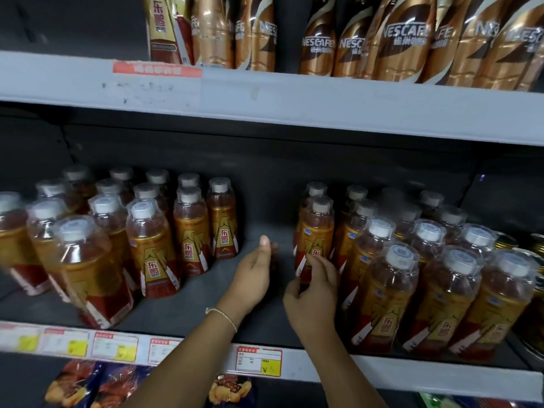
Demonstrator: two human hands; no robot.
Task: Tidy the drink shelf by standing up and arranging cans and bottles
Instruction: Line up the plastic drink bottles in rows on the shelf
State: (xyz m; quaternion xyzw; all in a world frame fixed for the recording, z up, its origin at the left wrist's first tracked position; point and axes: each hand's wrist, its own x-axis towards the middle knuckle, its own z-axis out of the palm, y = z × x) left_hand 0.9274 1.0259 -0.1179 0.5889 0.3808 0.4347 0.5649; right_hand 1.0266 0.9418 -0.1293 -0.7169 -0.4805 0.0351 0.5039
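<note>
Standing upright already, a block of orange drink bottles [97, 240] fills the left of the middle shelf [265, 113], though its front ones look tilted, possibly from the wide lens; next comes a bare gap of dark shelf floor, where the left hand [254, 272] reaches in with fingers straight and together, its grip on nothing, a thin bracelet [222, 315] at the wrist; just beside it the right hand [313, 293] has its grip curled round the lower part of one bottle [316, 234] at the left edge of the right block of bottles [441, 275]; dark cans [530, 290] sit at the far right. I judge the task well along: nothing plainly lies flat, and what is left is closing the gap and squaring the rows. Above, coffee bottles [397, 39] line the upper shelf; price tags [259, 362] run along the lower rail, snack bags [88, 384] below; the back panel is dark.
</note>
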